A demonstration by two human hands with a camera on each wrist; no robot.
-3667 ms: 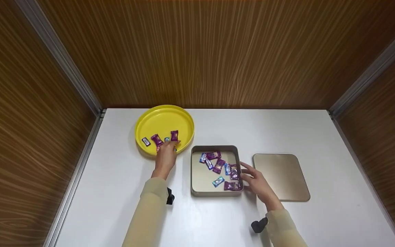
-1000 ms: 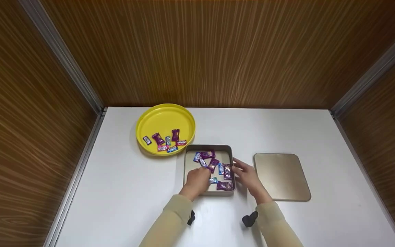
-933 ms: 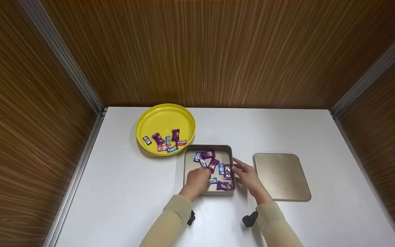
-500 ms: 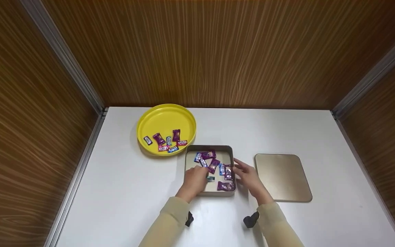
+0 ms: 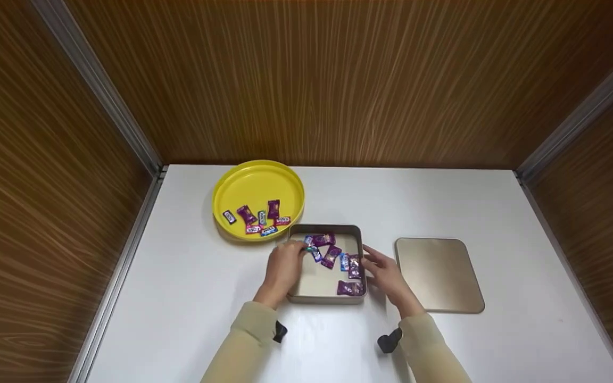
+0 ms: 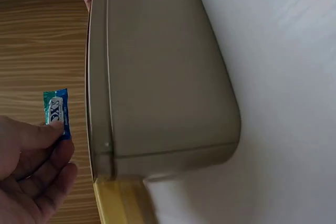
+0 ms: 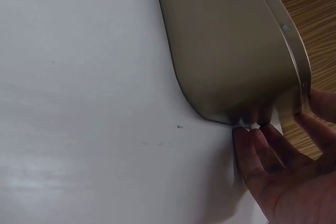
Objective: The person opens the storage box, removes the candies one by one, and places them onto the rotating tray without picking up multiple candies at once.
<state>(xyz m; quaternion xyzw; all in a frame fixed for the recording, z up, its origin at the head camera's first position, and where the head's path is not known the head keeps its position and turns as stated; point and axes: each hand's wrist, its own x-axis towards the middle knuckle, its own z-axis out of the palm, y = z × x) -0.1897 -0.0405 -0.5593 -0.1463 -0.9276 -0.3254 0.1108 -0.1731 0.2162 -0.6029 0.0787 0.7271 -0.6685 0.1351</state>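
Observation:
My left hand (image 5: 283, 266) pinches a small blue-green wrapped candy (image 6: 56, 113) between thumb and index finger, its other fingers loosely bent. It is over the left wall of an open square metal tin (image 5: 330, 300); the candy is raised above the rim in the left wrist view. In the tin lie several purple candies (image 5: 331, 256) and a few small blue ones (image 5: 344, 261). My right hand (image 5: 390, 276) touches the tin's right wall with nearly straight fingertips, thumb at the rim in the right wrist view.
A round yellow tray (image 5: 256, 183) at the back left holds several purple, pink, blue and green candies along its near side. The tin's flat lid (image 5: 439, 274) lies right of the right hand. Wood-patterned panels (image 5: 338, 85) enclose the white table (image 5: 168, 298).
My left hand has risen from the tin's floor toward its left wall, taking the blue-green candy with it. Earlier it was at the yellow tray. The right hand has stayed at the tin's right side.

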